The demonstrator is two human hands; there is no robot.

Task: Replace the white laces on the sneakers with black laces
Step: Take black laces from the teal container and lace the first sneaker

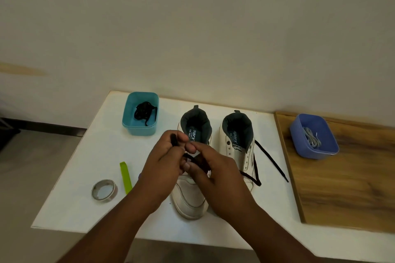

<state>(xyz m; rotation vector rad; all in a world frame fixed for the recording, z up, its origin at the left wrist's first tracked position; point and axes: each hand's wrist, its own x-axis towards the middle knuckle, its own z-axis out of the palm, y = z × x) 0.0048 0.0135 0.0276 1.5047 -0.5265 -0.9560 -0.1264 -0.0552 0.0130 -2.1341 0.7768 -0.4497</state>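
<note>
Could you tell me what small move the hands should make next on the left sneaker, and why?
Probably draw the black lace through the next eyelet: both hands, left and right, pinch it over the left sneaker.

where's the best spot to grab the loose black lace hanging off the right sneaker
Pinch the loose black lace near its free tip, coming from the right. That end lies flat on the white table, clear of the right sneaker and both hands.
</note>
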